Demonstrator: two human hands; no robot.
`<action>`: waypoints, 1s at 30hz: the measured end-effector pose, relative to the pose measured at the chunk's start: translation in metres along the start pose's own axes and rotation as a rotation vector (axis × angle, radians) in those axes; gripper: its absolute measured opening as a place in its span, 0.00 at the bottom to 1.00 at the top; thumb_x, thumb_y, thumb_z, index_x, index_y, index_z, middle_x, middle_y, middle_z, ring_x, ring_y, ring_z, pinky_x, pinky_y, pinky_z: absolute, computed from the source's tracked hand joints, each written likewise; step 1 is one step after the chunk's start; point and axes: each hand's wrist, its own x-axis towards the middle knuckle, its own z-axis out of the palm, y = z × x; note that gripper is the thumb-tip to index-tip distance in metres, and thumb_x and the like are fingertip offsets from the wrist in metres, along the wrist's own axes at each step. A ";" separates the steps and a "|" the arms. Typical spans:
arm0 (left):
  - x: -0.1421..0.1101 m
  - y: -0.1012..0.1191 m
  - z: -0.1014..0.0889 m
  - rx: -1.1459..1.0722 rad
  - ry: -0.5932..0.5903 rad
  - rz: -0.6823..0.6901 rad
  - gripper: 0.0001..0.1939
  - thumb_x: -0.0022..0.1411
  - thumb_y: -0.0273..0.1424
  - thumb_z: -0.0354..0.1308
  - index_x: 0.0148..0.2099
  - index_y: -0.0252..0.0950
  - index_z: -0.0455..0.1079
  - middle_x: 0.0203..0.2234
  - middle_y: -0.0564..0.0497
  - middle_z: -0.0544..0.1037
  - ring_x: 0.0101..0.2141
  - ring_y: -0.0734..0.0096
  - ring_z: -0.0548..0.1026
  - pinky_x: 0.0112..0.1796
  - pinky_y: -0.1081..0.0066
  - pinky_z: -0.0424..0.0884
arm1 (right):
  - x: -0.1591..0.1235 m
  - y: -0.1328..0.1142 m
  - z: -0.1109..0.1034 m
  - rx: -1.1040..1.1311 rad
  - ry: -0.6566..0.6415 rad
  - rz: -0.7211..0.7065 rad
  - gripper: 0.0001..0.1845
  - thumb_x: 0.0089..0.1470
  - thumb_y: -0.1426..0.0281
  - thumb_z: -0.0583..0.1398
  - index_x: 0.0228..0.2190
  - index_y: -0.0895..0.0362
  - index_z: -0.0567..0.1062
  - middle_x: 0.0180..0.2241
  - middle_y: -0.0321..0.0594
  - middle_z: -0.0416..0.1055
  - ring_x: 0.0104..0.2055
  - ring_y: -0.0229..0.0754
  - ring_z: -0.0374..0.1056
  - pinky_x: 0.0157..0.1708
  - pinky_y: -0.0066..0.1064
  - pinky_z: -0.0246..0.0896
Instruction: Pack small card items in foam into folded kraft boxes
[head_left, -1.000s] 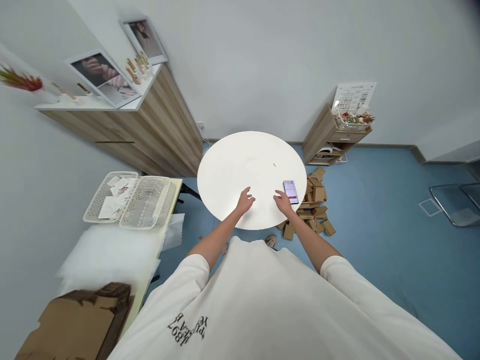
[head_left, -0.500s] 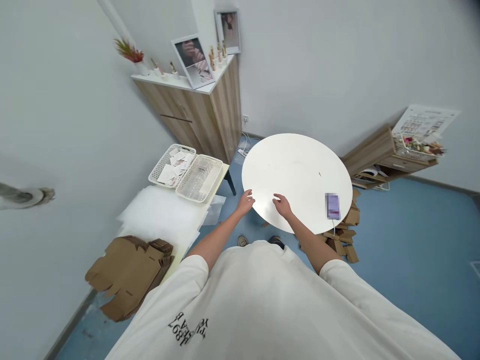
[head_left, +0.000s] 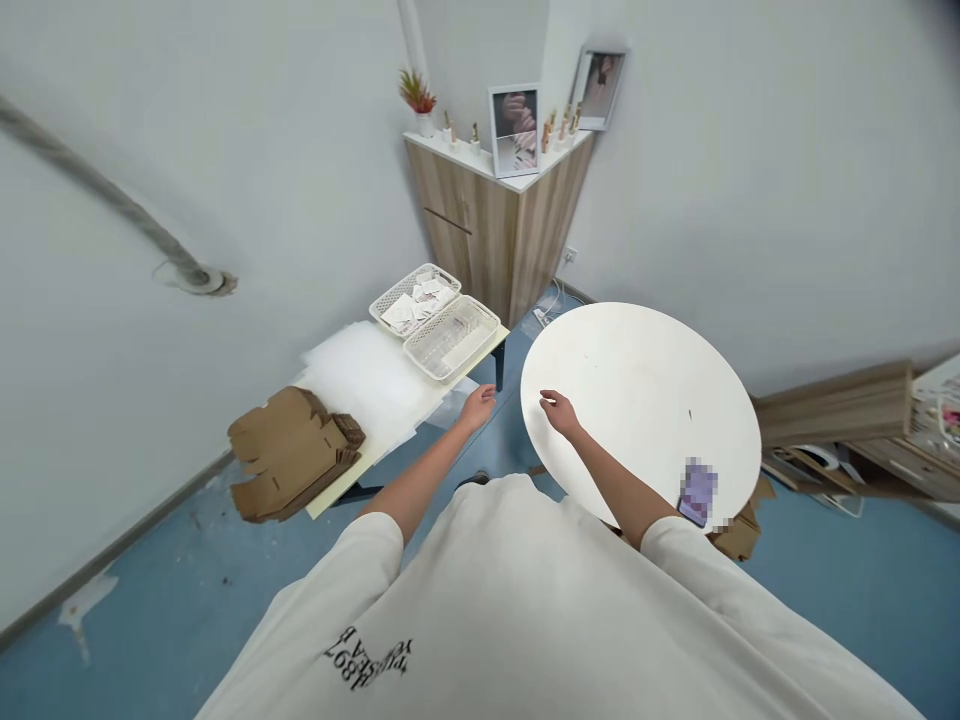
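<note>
My left hand is in the air between the two tables, open and holding nothing. Nearest to it is the pale side table, with two white plastic baskets side by side. One basket has white cards in it; the other basket holds clear items I cannot make out. Over the left part of the round white table my right hand hovers, empty, its fingers loosely bent and apart. A phone, partly blurred out, lies on that table beyond my right forearm.
White foam-like sheets and a stack of flat brown cardboard boxes lie on the side table. A wooden cabinet with picture frames fills the corner. A low wooden shelf and cardboard boxes are at the right.
My view has swung left, so the side table has come toward the middle and the round table has shifted right. Both hands stay raised and empty; the left has left the round table.
</note>
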 end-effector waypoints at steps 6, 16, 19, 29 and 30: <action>-0.010 -0.017 -0.037 0.046 0.109 -0.040 0.21 0.62 0.23 0.58 0.57 0.37 0.72 0.54 0.43 0.77 0.53 0.62 0.76 0.56 0.62 0.70 | 0.023 -0.025 0.026 -0.068 -0.130 -0.064 0.19 0.60 0.67 0.57 0.51 0.55 0.77 0.55 0.45 0.75 0.52 0.46 0.73 0.57 0.41 0.65; 0.022 -0.012 -0.127 0.390 0.172 0.098 0.24 0.62 0.21 0.52 0.60 0.35 0.70 0.58 0.43 0.74 0.58 0.58 0.71 0.60 0.60 0.65 | 0.073 -0.091 0.103 -0.181 -0.177 -0.138 0.18 0.60 0.68 0.57 0.51 0.53 0.78 0.52 0.42 0.77 0.52 0.46 0.74 0.55 0.39 0.67; 0.035 -0.010 -0.160 0.600 0.153 0.178 0.25 0.62 0.20 0.51 0.60 0.37 0.70 0.60 0.44 0.72 0.62 0.54 0.66 0.62 0.55 0.61 | 0.087 -0.114 0.133 -0.283 -0.217 -0.222 0.18 0.61 0.68 0.56 0.51 0.53 0.78 0.52 0.42 0.76 0.53 0.47 0.73 0.55 0.38 0.66; 0.068 -0.017 -0.202 0.900 -0.134 0.367 0.29 0.58 0.15 0.47 0.59 0.39 0.69 0.65 0.44 0.67 0.67 0.53 0.58 0.61 0.47 0.52 | 0.118 -0.153 0.214 -0.777 -0.213 -0.375 0.16 0.63 0.70 0.55 0.48 0.53 0.78 0.52 0.46 0.76 0.63 0.52 0.61 0.66 0.55 0.38; 0.071 -0.017 -0.202 0.911 -0.152 0.374 0.29 0.58 0.15 0.47 0.58 0.39 0.69 0.65 0.43 0.67 0.67 0.53 0.57 0.61 0.46 0.51 | 0.121 -0.153 0.218 -0.811 -0.219 -0.373 0.16 0.63 0.70 0.55 0.49 0.53 0.78 0.51 0.46 0.76 0.64 0.52 0.60 0.66 0.56 0.35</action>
